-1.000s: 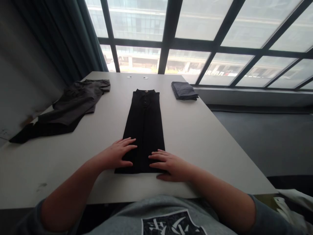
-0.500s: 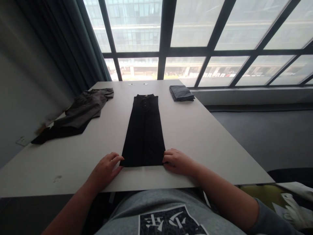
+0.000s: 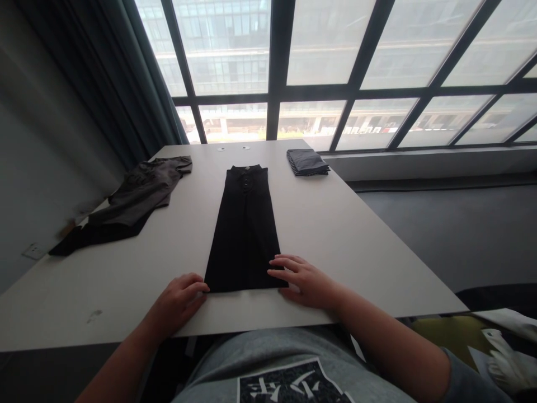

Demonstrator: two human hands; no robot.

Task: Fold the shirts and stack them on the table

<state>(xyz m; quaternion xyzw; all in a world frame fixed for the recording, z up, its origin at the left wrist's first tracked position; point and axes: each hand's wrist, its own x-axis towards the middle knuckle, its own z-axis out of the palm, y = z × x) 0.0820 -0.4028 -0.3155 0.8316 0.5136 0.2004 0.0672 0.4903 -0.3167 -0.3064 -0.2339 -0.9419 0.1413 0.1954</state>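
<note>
A black collared shirt [image 3: 244,235], folded into a long narrow panel, lies flat on the white table [image 3: 352,252]. Its buttoned collar points away from me and its hem faces me. My left hand [image 3: 178,302] rests at the near left corner, fingertips at the cloth's edge, thumb and fingers a little apart. At the near right corner, my right hand [image 3: 306,281] has its fingers spread over the shirt's edge, with the thumb down by the hem. The right corner of the hem shows between thumb and fingers.
A rumpled heap of dark grey and black clothes [image 3: 142,193] lies along the table's left side. A folded stack of grey and striped cloth [image 3: 308,162] sits at the far right. Large windows stand behind the table, with a dark curtain [image 3: 138,84] at left.
My right hand has loosened from the near right corner, its fingers now spreading over the shirt. The left hand stays at its corner. The view has shifted slightly.
</note>
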